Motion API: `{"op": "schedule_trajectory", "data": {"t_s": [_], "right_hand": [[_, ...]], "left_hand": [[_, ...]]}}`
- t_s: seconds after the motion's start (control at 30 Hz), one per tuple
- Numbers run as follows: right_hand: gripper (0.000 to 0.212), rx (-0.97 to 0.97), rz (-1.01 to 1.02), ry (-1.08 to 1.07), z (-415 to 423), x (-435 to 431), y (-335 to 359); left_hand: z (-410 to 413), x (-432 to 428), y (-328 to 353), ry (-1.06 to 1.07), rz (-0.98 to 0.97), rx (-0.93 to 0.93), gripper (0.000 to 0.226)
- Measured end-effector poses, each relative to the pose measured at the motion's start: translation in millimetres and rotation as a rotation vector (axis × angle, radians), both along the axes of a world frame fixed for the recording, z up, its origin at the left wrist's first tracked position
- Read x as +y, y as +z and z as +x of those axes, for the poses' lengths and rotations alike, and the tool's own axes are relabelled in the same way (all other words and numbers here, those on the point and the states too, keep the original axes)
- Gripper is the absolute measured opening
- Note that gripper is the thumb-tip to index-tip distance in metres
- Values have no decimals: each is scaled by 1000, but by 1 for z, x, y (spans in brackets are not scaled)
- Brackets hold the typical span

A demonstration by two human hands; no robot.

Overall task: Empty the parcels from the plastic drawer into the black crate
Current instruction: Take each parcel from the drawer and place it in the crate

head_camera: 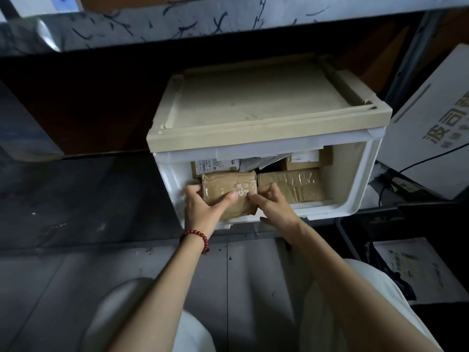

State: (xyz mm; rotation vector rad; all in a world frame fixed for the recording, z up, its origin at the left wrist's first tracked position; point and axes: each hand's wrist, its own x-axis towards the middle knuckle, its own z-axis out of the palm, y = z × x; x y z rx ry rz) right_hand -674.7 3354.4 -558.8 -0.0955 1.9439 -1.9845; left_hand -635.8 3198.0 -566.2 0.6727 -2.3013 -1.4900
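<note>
A white plastic drawer [355, 174] stands pulled out under a beige top [253, 102], with several brown taped parcels inside. My left hand [203, 207] grips the left side of the front left parcel [228, 184], thumb lying across its top. My right hand [274, 204] pinches the same parcel's right edge. A second taped parcel [297, 184] lies to its right. Boxes with white labels [304, 158] sit further back. No black crate is in view.
A white carton with printed characters [436, 128] leans at the right, a black cable [406, 168] running across it. A flat printed box [411, 265] lies at lower right. A dark shelf edge [177, 29] overhangs the drawer. Grey floor [76, 262] spreads at the left.
</note>
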Motion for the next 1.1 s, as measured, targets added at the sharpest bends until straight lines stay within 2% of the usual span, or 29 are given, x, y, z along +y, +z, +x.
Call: {"op": "schedule_trajectory", "data": {"t_s": [0.13, 0.23, 0.3, 0.43, 0.53, 0.63, 0.73, 0.87, 1.0, 1.03, 1.1], "right_hand": [[20, 1, -38, 19, 26, 16, 8], [23, 20, -55, 38, 40, 29, 9], [35, 44, -98, 71, 47, 39, 7], [72, 89, -105, 112, 56, 55, 1], [76, 99, -106, 152, 60, 61, -1], [74, 71, -120, 161, 62, 62, -3], [62, -2, -107, 161, 63, 61, -7], [45, -194, -149, 118, 58, 58, -11], [6, -311, -144, 81, 55, 52, -16], [4, -302, -115, 84, 56, 52, -20], [18, -264, -108, 93, 56, 52, -29]], "left_hand": [[25, 10, 6, -2, 51, 48, 69], [40, 14, 11, -35, 81, 55, 76], [49, 13, 14, -100, 86, 74, 83], [67, 12, 15, -242, 30, 96, 88], [77, 13, 15, -278, 4, 130, 87], [82, 15, 16, -304, -41, 156, 87], [84, 13, 18, -314, -113, 182, 87], [87, 10, 19, -304, -264, 174, 92], [87, 10, 19, -374, -424, 161, 91], [87, 10, 18, -393, -452, 156, 91], [86, 10, 15, -416, -483, 142, 90]]}}
